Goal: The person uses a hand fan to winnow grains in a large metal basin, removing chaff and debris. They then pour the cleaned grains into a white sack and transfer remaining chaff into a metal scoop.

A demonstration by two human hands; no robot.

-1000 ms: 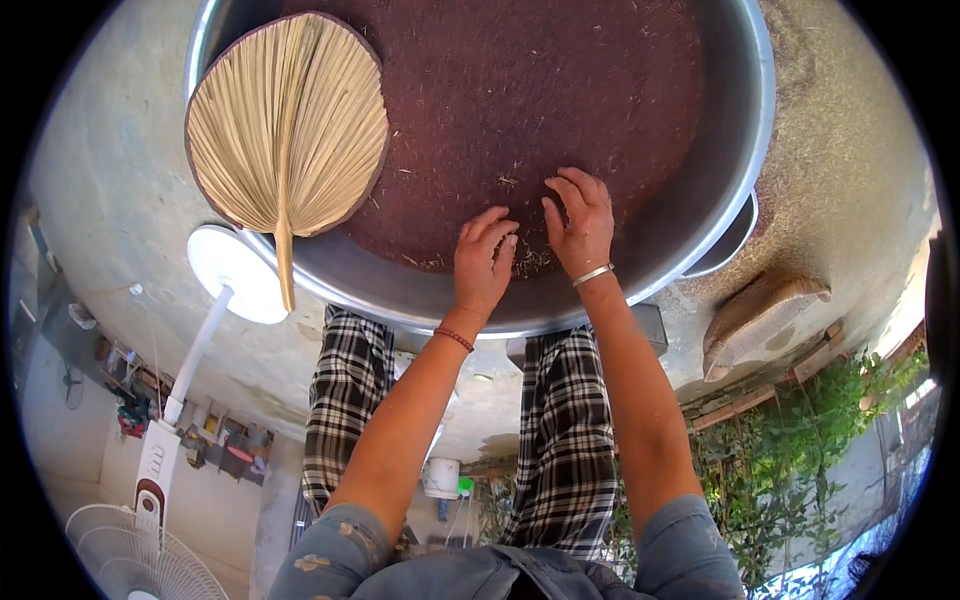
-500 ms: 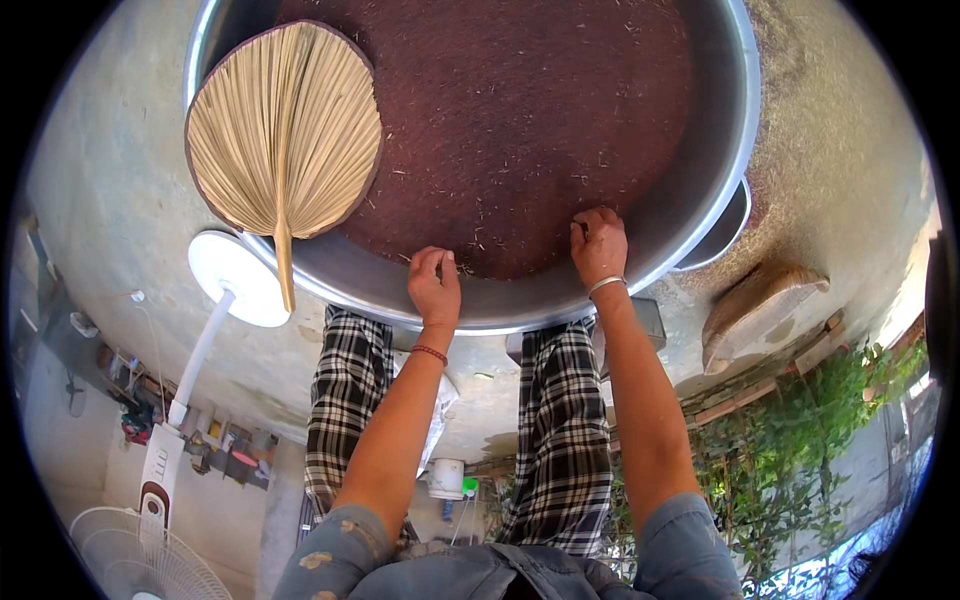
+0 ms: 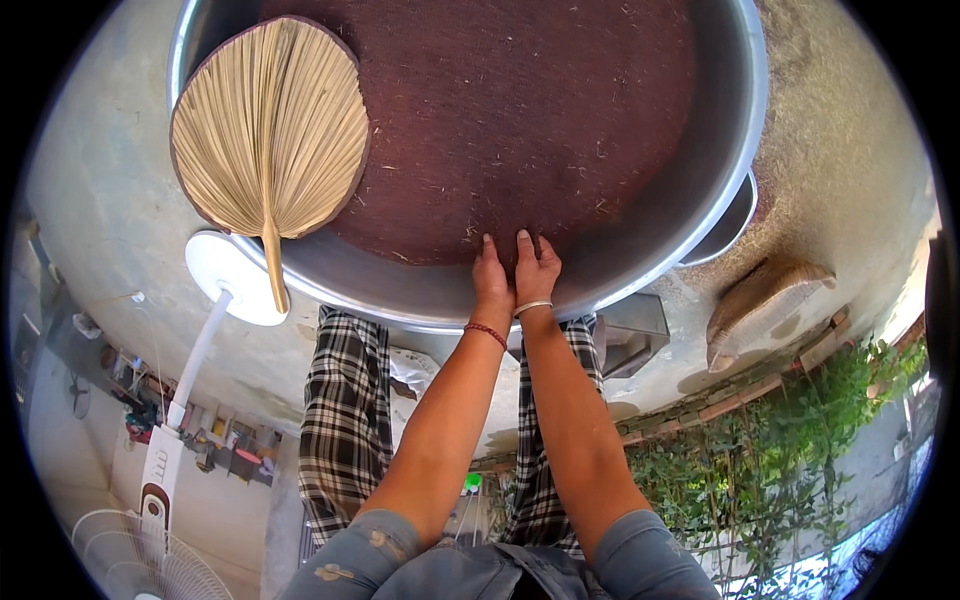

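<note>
A wide metal basin (image 3: pixel 757 90) is spread with fine dark reddish-brown grains (image 3: pixel 520 120), flecked with pale bits of chaff or straw. At the near edge of the grains, my left hand (image 3: pixel 490 277) and my right hand (image 3: pixel 537 268) are side by side, touching or nearly so at the wrists. The right fingers stretch forward and lie apart over the grains. The left hand is seen edge-on with its fingers pointing forward, and part of it is hidden. Nothing held shows in either hand. A round palm-leaf fan (image 3: pixel 270 130) rests across the basin's left rim.
A white standing electric fan (image 3: pixel 205 350) is on the left. On the right are a basin handle (image 3: pixel 735 225), a woven tray (image 3: pixel 765 310) leaning low, scattered husks (image 3: pixel 825 130) and green plants (image 3: pixel 760 480). A grey metal box-like stand (image 3: pixel 640 335) sits beside my right knee.
Both hands have come together at the middle of the basin's near side, the left moving right and the right moving left. Their curled fingers have straightened.
</note>
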